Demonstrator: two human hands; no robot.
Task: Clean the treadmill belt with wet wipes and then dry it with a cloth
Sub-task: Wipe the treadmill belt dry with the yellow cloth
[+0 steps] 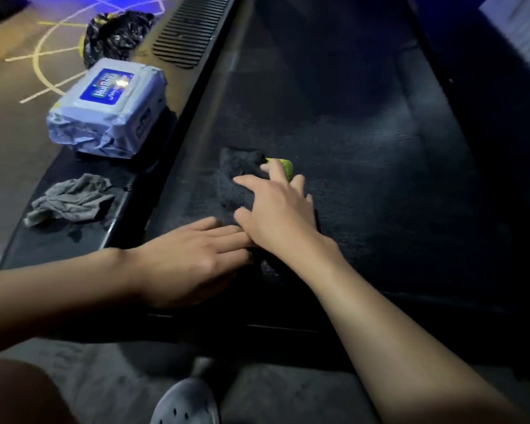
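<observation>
The person is low at the end of the treadmill belt [364, 148], which is dark and runs away from the camera. On the belt, near its left edge, lies a dark cloth [239, 179] (a small yellow-green part of it shows at the far side, beside the fingertips). The right hand [276, 212] lies flat on top of this cloth; its fingers [248, 180] are spread and nearly straight, so they press on the cloth and do not curl round it. The left hand [187, 261] rests palm down on the belt, closer to the person, with its fingers [224, 237] straight and together; their tips reach the base of the right hand and seem to touch it. This hand holds nothing. To the left of the belt is the black side rail [58, 243]. On it stands a pack of wet wipes [104, 108], white with a blue label on top, and a little closer to the person lies a crumpled grey wipe [68, 201], apart from the pack. Further along the same rail there is a ribbed black foot pad [187, 32]. On the floor [13, 117] beyond the pack sits a crumpled black plastic bag [114, 35], and pale lines are painted on the floor near it. At the bottom edge, in front of the treadmill, a grey shoe [187, 402] with small holes is partly in view.
</observation>
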